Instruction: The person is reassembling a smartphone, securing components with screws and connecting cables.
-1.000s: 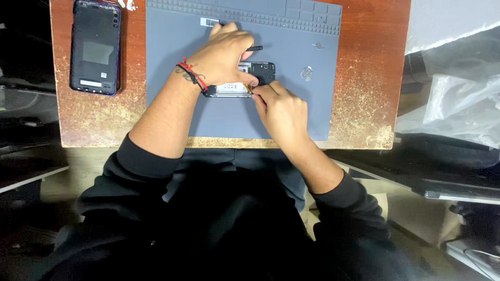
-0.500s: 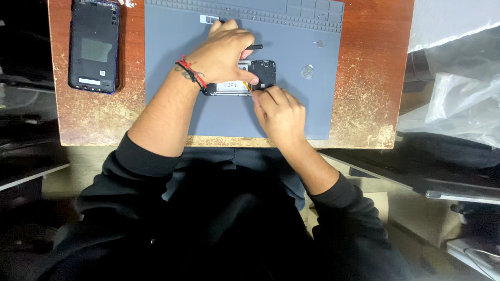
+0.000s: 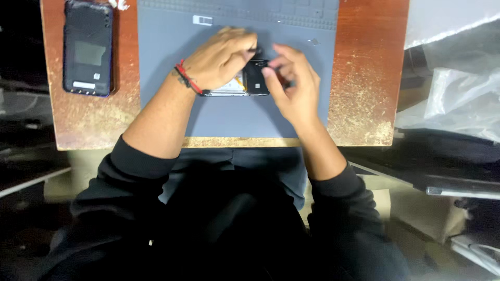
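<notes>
Both hands (image 3: 224, 57) (image 3: 294, 83) pinch a flat black opened phone (image 3: 245, 83) on smooth grey mat (image 3: 166, 47).

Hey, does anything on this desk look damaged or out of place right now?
The wooden desk top is badly worn, pale and flaking near its front edge. The opened phone under both hands has its insides exposed. Nothing looks spilled.

White label (image 3: 83, 85) — dark phone back (image 3: 87, 48)

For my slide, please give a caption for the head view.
Left hand steadies an opened phone on a grey mat.
</notes>
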